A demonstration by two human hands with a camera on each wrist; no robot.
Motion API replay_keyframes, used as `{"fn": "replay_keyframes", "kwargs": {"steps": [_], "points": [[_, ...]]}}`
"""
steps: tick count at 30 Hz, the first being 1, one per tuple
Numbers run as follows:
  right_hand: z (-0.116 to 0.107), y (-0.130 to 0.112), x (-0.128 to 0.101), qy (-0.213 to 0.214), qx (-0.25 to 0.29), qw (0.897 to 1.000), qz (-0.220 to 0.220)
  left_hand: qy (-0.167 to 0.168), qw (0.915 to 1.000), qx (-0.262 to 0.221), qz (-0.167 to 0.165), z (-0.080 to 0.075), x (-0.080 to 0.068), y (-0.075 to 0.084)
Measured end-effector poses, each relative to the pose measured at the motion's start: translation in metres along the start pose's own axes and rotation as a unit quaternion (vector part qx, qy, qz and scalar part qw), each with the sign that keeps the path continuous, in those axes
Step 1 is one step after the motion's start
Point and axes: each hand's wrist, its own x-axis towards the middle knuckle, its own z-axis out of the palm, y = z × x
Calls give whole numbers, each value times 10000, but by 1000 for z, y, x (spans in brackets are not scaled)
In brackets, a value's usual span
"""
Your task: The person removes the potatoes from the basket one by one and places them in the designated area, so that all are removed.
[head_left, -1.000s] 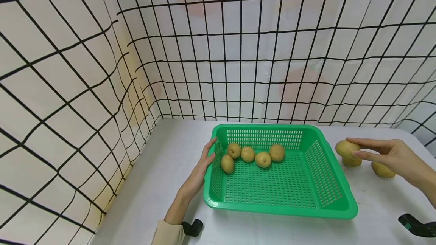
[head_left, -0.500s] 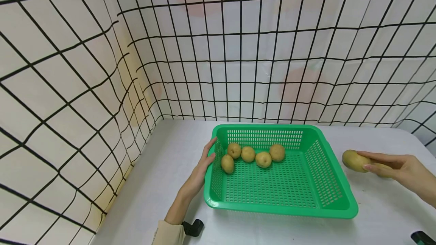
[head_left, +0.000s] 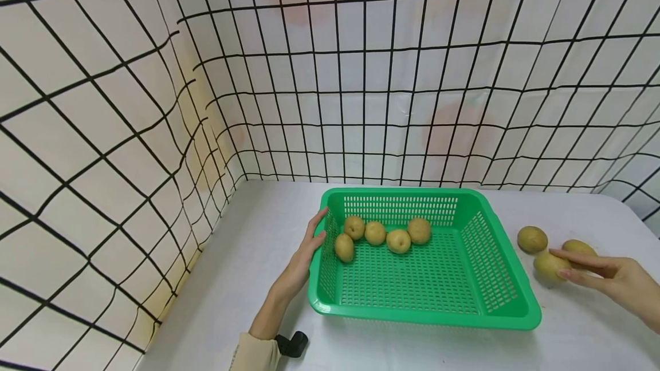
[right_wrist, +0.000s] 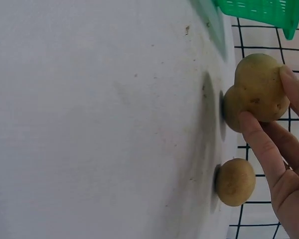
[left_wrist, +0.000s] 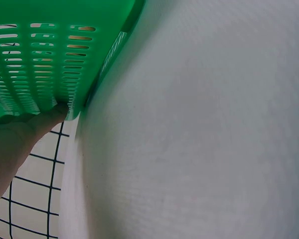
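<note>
At the right of the head view, my right hand (head_left: 608,279) pinches a yellow-brown potato (head_left: 550,267) between thumb and fingers. The right wrist view shows this potato (right_wrist: 259,82) held close above the white table, overlapping another behind it. Two loose potatoes lie around it, one (head_left: 532,239) nearer the basket and one (head_left: 580,247) partly behind my fingers. My left hand (head_left: 300,262) rests against the left side of a green plastic basket (head_left: 423,319), its fingertips at the rim. In the left wrist view, a finger (left_wrist: 55,115) touches the slotted outer wall.
Several potatoes (head_left: 399,241) sit in the basket's left and back part. A black wire grid (head_left: 364,102) stands along the back and left of the white table (head_left: 216,296). Small crumbs (right_wrist: 188,30) dot the tabletop by the basket.
My right hand has brought the pinched potato toward me and to the right, off the loose potato it overlapped. The left hand and basket have stayed in place.
</note>
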Motion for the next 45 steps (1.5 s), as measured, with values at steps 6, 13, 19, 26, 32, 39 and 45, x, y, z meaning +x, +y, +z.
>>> {"fn": "replay_keyframes", "kwargs": {"steps": [6,13,19,26,32,39,45], "points": [[6,8,-3,90,-20,9999,-131,1,10000,2,5,0,0,0],[10,12,-5,139,202,9996,-166,-16,10000,-18,31,0,1,0],[12,13,-6,216,138,9993,-266,-16,10000,-27,34,0,1,0],[16,19,-4,271,237,9992,-163,-17,10000,-34,21,0,0,0],[14,19,-4,213,228,9995,46,-15,10000,-15,32,0,0,0],[10,17,-4,-33,355,9990,269,-11,10000,4,45,0,0,0],[9,17,-3,-194,447,9979,429,-6,10000,-6,24,0,0,0]]}}
